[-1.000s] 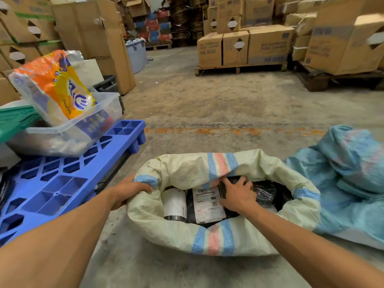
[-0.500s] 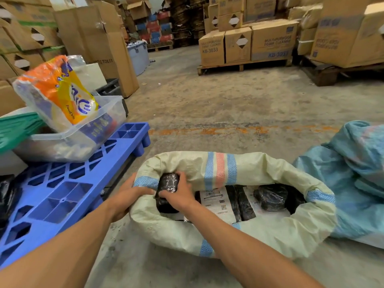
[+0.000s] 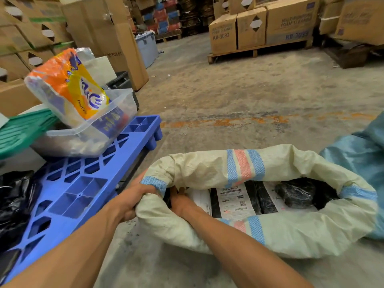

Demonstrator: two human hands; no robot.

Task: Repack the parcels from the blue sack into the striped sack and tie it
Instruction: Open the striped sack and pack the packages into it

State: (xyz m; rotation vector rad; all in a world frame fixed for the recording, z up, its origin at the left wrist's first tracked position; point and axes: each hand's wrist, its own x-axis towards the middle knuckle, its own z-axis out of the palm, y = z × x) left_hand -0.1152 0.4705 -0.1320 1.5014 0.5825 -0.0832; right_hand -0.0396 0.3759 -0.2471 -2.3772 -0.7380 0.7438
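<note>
The striped sack (image 3: 207, 169), cream with blue and pink bands, lies open on the concrete floor. My left hand (image 3: 128, 200) grips its rolled rim at the left end. My right hand (image 3: 180, 201) reaches inside at the left, closed on a small black-wrapped parcel (image 3: 167, 199) that is mostly hidden under the rim. Inside lie flat parcels with white shipping labels (image 3: 235, 201) and a lumpy black-wrapped parcel (image 3: 295, 192). The blue sack (image 3: 359, 154) lies crumpled at the right, behind the striped one.
A blue plastic pallet (image 3: 83, 183) sits left of the sack, carrying a clear tub (image 3: 93, 134) with an orange pack (image 3: 70, 86). A black bag (image 3: 14, 200) lies at the far left. Cardboard boxes on a wooden pallet (image 3: 259, 28) stand beyond the floor.
My right hand went from the labelled parcels in the middle to the sack's left end, took a small black parcel, and pushed it down under the rim. My left hand kept its hold.
</note>
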